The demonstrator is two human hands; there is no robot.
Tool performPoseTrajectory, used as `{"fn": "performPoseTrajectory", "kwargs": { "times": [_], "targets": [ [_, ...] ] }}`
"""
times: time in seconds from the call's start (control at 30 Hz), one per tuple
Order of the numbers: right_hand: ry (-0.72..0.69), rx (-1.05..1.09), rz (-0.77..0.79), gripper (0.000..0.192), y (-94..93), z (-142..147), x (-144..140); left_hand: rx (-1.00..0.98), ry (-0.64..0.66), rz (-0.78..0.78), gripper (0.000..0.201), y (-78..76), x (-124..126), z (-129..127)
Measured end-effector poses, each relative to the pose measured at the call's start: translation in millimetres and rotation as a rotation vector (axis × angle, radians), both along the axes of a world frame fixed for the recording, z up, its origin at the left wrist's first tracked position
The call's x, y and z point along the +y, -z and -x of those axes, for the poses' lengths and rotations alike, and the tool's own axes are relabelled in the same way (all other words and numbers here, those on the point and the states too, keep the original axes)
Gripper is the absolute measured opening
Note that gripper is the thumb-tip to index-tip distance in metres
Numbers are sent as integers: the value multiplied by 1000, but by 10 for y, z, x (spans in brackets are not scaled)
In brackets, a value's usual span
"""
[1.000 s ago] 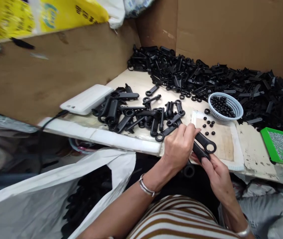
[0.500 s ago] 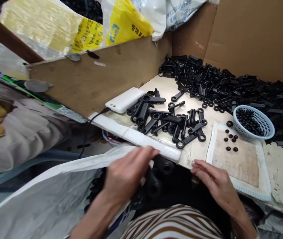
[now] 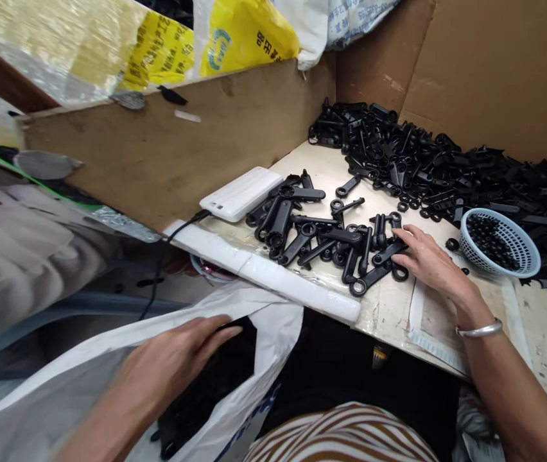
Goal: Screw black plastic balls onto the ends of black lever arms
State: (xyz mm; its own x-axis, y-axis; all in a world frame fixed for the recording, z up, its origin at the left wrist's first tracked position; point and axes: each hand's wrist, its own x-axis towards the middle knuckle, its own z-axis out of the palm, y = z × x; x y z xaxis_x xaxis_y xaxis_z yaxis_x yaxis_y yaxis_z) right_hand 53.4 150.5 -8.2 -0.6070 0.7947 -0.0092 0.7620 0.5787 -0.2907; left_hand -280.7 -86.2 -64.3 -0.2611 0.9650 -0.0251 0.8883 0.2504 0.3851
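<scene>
Many black parts on table

On the surface we have a small heap of levers at the middle, with the power bank just left of it by the cardboard wall and the big pile of parts behind it, along the far wall. Right of the heap stands the basket, and our right hand lies between the two, fingertips touching the heap. Off the near left edge hangs the sack, and our left hand reaches into its mouth.
</scene>
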Motion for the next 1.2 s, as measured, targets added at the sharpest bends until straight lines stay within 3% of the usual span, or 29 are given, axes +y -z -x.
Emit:
{"fn": "performPoseTrajectory", "kwargs": {
  "times": [0.1, 0.2, 0.3, 0.4, 0.57, 0.67, 0.83, 1.03, 1.2],
  "targets": [
    [-34, -54, 58, 50, 6, 20, 3, -58, 176, -318, 27, -267, 313, -365],
    [-25, -33, 66, 45, -7, -26, -71, -7, 367, -556, 32, -393, 739, -755],
    [-38, -11, 70, 38, -47, -106, -161, 136, 429, -466, 43, -411, 1135, -1066],
    [-56, 35, 52, 30, -102, -203, -246, 186, 454, -379, 46, -401, 1354, -1241],
    [7, 186, -35, 27, -143, -458, -458, 207, 449, -494, 26, -406, 1311, -1371],
    [78, 265, -112, 27, -105, -692, -635, 187, 529, -569, 17, -428, 1215, -1503],
    [216, 306, -202, 26, -2, -1138, -947, 205, 664, -375, 11, -452, 1190, -1708],
    [498, 185, -445, 28, 130, -1569, -1404, 229, 664, -310, 31, -352, 1247, -1704],
    [643, 48, -561, 27, 222, -1659, -1735, 190, 654, -317, 42, -232, 1253, -1667]
  ]
}}
